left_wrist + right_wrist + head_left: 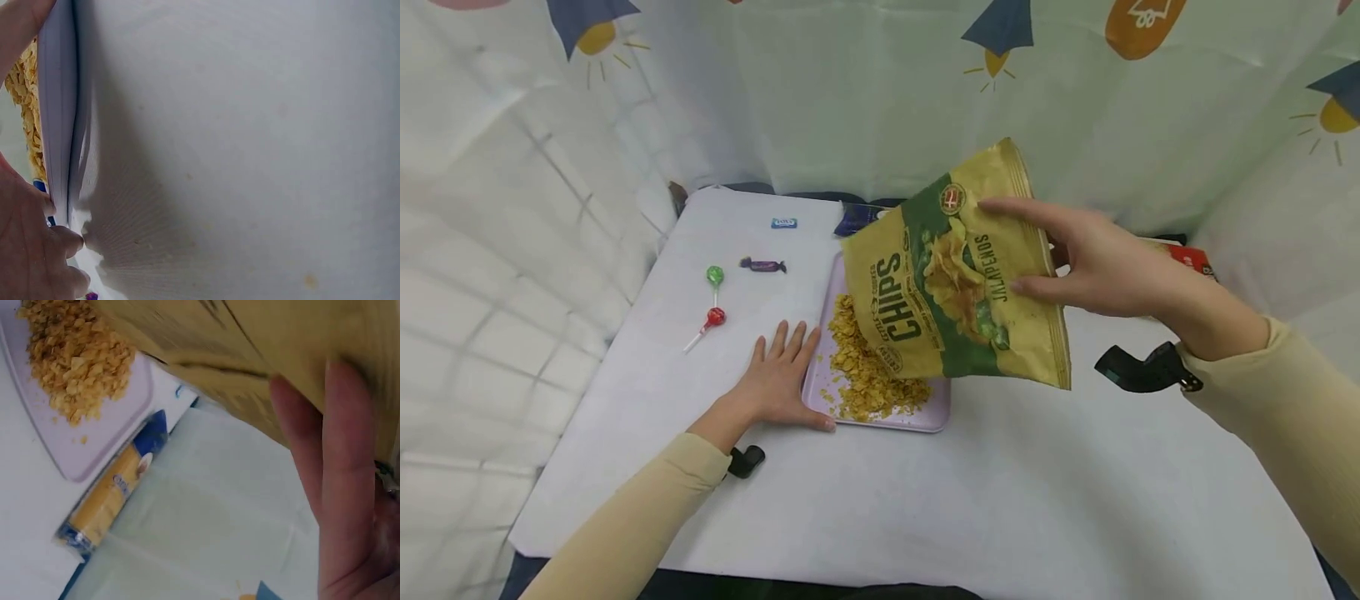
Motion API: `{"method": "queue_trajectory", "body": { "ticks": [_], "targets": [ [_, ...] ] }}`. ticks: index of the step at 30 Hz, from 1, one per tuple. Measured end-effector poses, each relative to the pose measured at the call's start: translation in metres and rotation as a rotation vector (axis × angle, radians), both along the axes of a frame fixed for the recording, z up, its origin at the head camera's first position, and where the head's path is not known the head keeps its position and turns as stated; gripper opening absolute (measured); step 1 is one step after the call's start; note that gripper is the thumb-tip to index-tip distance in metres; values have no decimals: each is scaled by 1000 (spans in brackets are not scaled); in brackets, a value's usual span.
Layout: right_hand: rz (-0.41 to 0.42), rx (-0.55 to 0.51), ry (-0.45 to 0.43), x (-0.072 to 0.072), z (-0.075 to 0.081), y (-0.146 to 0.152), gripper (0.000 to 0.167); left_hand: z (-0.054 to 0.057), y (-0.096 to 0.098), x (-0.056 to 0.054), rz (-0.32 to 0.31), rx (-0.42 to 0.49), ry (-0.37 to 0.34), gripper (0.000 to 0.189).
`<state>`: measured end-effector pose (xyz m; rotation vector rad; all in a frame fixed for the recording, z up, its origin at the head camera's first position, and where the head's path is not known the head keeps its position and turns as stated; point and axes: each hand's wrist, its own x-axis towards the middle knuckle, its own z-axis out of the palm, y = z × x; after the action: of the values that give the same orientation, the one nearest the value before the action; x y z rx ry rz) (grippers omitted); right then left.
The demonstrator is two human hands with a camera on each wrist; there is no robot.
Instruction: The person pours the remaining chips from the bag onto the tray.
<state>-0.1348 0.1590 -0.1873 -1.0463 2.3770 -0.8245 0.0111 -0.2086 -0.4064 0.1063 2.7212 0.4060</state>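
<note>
My right hand (pixel 1112 258) grips a yellow and green bag of jalapeno chips (pixel 925 333) by its right end, thumb on the printed front. The bag tilts with its left end low over a pale purple tray (pixel 936 417). A heap of crushed yellow chips (pixel 865 375) lies on the tray, partly hidden by the bag. My left hand (pixel 778 379) rests with fingers spread at the tray's left edge, thumb along the near corner. In the left wrist view, its fingertips lie right beside the tray's wall (pixel 57 106).
Left of the tray lie a green lollipop (pixel 715 277), a red lollipop (pixel 715 317), a purple wrapped candy (pixel 763 266) and a small blue packet (pixel 784 223). Behind the tray is a blue and yellow snack packet (pixel 112 494). A red package (pixel 1191 258) shows behind my right wrist.
</note>
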Motion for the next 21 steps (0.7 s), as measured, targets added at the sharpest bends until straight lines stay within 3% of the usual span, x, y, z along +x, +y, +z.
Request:
{"method": "queue_trajectory", "body": {
  "ticks": [7, 15, 21],
  "targets": [
    [-3, 6, 20, 5, -4, 7, 81, 1, 0, 1, -6, 2, 2, 145],
    [-42, 13, 110, 7, 0, 11, 80, 2, -1, 2, -5, 6, 4, 145],
    [-48, 65, 176, 3, 15, 14, 81, 1, -2, 1, -11, 9, 2, 145]
  ]
}}
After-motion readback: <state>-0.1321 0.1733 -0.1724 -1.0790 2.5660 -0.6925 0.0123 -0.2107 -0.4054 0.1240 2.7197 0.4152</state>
